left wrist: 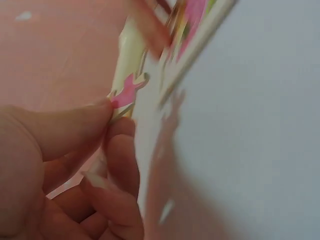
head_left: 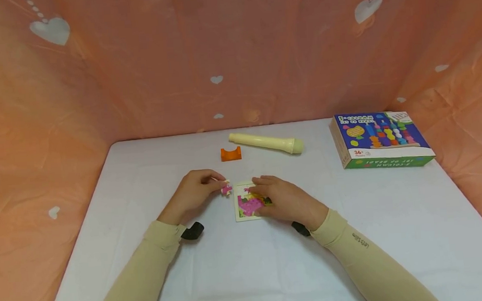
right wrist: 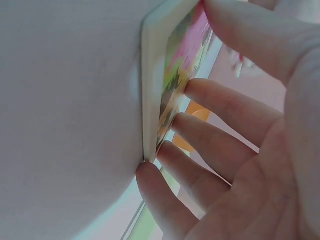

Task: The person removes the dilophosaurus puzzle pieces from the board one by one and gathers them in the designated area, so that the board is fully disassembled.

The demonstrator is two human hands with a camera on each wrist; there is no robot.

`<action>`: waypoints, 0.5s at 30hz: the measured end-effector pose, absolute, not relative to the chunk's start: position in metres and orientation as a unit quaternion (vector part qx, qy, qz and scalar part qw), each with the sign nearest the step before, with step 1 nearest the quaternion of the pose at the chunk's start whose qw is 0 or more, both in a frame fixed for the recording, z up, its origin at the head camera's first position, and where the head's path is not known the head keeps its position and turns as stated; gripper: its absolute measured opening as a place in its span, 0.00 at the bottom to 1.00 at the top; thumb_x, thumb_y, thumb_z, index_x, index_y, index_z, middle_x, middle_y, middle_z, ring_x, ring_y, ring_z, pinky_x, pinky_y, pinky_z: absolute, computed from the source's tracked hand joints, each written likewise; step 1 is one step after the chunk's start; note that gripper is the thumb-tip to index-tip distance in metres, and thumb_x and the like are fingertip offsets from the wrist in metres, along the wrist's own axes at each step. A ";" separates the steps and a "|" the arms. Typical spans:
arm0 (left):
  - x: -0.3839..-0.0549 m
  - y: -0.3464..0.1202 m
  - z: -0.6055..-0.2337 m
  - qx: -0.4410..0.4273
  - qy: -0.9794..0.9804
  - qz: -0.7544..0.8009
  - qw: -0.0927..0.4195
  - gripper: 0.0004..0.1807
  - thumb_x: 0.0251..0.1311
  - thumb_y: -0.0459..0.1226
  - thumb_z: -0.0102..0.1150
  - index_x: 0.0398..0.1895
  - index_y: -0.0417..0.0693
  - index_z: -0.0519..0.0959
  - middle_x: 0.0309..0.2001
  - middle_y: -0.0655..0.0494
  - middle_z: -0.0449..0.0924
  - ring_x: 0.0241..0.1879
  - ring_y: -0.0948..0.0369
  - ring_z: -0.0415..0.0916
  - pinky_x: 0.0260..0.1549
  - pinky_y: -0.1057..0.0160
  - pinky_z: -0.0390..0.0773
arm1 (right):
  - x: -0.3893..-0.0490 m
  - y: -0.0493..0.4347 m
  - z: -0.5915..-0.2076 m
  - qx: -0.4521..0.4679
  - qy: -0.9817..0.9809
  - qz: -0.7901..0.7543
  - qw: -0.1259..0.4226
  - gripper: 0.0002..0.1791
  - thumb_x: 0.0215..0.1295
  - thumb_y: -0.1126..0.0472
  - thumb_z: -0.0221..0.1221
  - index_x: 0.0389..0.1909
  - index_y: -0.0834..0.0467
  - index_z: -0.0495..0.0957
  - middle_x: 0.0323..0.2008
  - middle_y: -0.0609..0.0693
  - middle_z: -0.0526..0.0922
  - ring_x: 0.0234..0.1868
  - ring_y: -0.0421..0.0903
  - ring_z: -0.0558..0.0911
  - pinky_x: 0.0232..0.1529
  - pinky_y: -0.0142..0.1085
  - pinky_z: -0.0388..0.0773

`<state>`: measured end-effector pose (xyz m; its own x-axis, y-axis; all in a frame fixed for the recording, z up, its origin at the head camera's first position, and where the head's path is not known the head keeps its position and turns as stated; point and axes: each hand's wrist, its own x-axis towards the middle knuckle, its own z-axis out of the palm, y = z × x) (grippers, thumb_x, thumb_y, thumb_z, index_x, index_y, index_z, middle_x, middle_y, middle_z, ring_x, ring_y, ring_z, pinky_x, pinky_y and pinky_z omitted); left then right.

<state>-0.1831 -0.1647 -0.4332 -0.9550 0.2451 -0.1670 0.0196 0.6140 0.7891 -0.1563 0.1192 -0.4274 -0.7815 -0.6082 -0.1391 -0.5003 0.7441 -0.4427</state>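
My left hand pinches a small pink-and-white jigsaw piece between thumb and fingers, just left of a square puzzle board. In the left wrist view the piece stands on edge at the fingertips, with its knobs showing. My right hand rests over the right part of the board and hides some of its pink, yellow and green picture. Seen from the right wrist, the fingertips touch the picture and the pale frame, the fingers spread and only slightly bent.
Behind the board lie an orange curved block and a pale yellow toy microphone. A bead-set box stands at the back right of the white-covered table. An orange curtain hangs behind the table.
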 end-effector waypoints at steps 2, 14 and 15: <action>-0.183 -0.188 -0.430 0.065 0.895 0.421 0.129 0.10 0.73 0.49 0.68 0.48 0.58 0.91 0.38 0.56 0.86 0.41 0.55 0.74 0.44 0.57 0.74 | -0.156 0.118 -0.428 -0.300 0.924 -0.193 0.140 0.34 0.70 0.49 0.72 0.73 0.56 0.78 0.80 0.57 0.71 0.83 0.60 0.67 0.81 0.54 0.66; -0.174 -0.287 -0.426 -0.013 0.908 0.399 0.127 0.18 0.75 0.50 0.65 0.55 0.48 0.89 0.49 0.52 0.91 0.47 0.58 0.83 0.50 0.64 0.78 | -0.154 0.119 -0.428 -0.292 0.926 -0.192 0.142 0.35 0.70 0.48 0.72 0.74 0.55 0.78 0.81 0.55 0.70 0.84 0.59 0.65 0.81 0.55 0.65; -0.174 -0.289 -0.426 -0.013 0.908 0.399 0.129 0.18 0.76 0.50 0.65 0.55 0.48 0.89 0.49 0.52 0.91 0.47 0.58 0.83 0.51 0.63 0.78 | -0.154 0.118 -0.428 -0.292 0.926 -0.192 0.142 0.35 0.70 0.48 0.72 0.74 0.55 0.78 0.80 0.55 0.71 0.84 0.59 0.65 0.82 0.55 0.65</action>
